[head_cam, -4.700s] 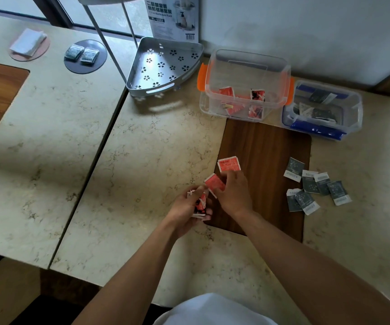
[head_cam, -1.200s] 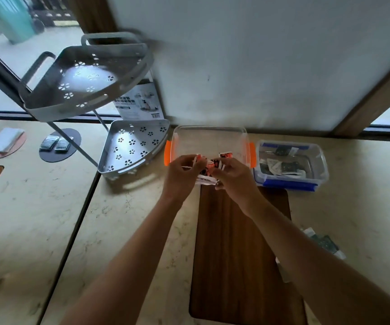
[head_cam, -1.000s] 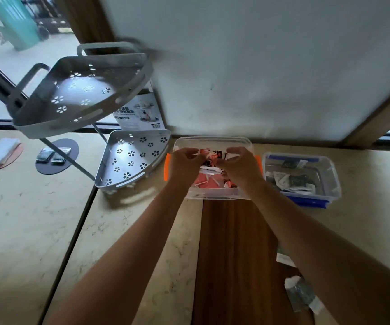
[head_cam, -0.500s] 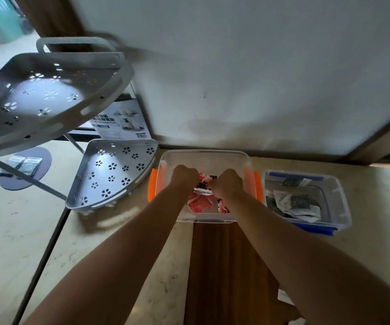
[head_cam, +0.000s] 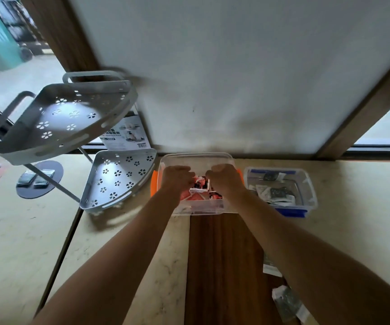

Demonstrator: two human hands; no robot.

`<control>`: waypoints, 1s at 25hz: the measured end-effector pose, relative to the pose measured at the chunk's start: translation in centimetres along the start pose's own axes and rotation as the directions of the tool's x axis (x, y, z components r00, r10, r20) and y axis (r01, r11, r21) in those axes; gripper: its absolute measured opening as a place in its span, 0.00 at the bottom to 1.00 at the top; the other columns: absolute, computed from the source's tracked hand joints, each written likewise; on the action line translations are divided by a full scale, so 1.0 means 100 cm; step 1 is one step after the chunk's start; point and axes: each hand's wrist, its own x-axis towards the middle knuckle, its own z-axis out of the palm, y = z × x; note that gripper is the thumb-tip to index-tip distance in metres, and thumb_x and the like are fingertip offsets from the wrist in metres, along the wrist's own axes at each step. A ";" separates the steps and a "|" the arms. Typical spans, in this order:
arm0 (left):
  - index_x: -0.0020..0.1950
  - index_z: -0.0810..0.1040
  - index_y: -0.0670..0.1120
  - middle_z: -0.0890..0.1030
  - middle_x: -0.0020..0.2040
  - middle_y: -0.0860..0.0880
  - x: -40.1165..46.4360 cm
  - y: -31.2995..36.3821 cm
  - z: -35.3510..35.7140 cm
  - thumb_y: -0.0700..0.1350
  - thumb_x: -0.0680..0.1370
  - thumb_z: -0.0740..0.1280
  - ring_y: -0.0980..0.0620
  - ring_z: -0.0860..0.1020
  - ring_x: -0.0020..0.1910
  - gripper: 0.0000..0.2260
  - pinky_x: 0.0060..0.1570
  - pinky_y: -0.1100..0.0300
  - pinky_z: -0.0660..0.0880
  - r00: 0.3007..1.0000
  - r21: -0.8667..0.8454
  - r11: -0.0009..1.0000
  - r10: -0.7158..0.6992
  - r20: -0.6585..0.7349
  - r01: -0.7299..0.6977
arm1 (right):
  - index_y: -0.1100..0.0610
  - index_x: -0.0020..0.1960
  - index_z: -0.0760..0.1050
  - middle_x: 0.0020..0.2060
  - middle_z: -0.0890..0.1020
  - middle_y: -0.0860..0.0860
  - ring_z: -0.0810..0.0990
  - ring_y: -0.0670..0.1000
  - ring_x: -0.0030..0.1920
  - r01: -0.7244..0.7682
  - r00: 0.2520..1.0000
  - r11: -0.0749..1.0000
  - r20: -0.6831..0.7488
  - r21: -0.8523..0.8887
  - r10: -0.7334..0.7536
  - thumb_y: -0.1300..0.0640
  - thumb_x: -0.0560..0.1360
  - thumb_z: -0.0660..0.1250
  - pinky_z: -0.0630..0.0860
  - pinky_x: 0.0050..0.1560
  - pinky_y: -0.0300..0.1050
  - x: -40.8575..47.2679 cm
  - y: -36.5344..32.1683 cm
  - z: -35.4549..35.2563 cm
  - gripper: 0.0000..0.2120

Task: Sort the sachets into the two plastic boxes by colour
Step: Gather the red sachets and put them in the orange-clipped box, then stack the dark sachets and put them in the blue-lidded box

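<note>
Hands (head_cam: 177, 179) now deeper among boxed red sachets (head_cam: 199, 184)

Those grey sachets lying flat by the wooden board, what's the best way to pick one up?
Probably from above: pinch the pale sealed edge of a grey sachet. It lies flat and thin on the table, so only its rim offers fingers a purchase; the right hand is nearer.

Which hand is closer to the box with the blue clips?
The right hand. It is inside the orange-clipped box, on the side next to the blue-clipped box. The left hand is in the same box, farther away.
</note>
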 end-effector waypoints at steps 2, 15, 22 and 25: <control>0.62 0.76 0.31 0.81 0.55 0.31 -0.034 -0.006 -0.001 0.33 0.82 0.59 0.34 0.83 0.51 0.11 0.58 0.42 0.79 0.996 -0.200 0.979 0.043 0.072 -0.028 | 0.61 0.55 0.79 0.51 0.83 0.57 0.83 0.56 0.53 0.040 0.998 0.997 -0.053 -0.071 -0.044 0.58 0.78 0.67 0.80 0.57 0.52 -0.032 0.011 -0.015 0.09; 0.59 0.80 0.40 0.86 0.50 0.41 -0.186 -0.142 0.051 0.36 0.81 0.65 0.44 0.85 0.49 0.08 0.53 0.48 0.83 0.957 0.012 0.972 -0.234 0.171 0.235 | 0.59 0.60 0.79 0.49 0.84 0.55 0.82 0.49 0.43 -0.164 0.986 0.975 -0.054 -0.149 0.157 0.60 0.79 0.64 0.81 0.49 0.44 -0.222 0.186 -0.045 0.12; 0.59 0.80 0.37 0.86 0.50 0.39 -0.205 -0.183 0.074 0.35 0.82 0.64 0.43 0.86 0.49 0.08 0.49 0.50 0.83 0.943 0.054 0.960 -0.279 0.181 0.274 | 0.56 0.46 0.83 0.48 0.84 0.59 0.82 0.58 0.48 -0.225 0.967 0.954 -0.163 -0.199 0.194 0.57 0.77 0.65 0.73 0.47 0.46 -0.247 0.252 -0.062 0.08; 0.60 0.79 0.36 0.85 0.54 0.37 -0.206 -0.187 0.093 0.34 0.83 0.61 0.41 0.85 0.51 0.10 0.48 0.50 0.83 0.944 0.031 0.958 -0.287 0.163 0.286 | 0.58 0.57 0.81 0.57 0.83 0.56 0.81 0.57 0.59 -0.333 0.933 0.928 -0.199 -0.166 0.299 0.55 0.76 0.68 0.73 0.54 0.42 -0.246 0.266 -0.069 0.12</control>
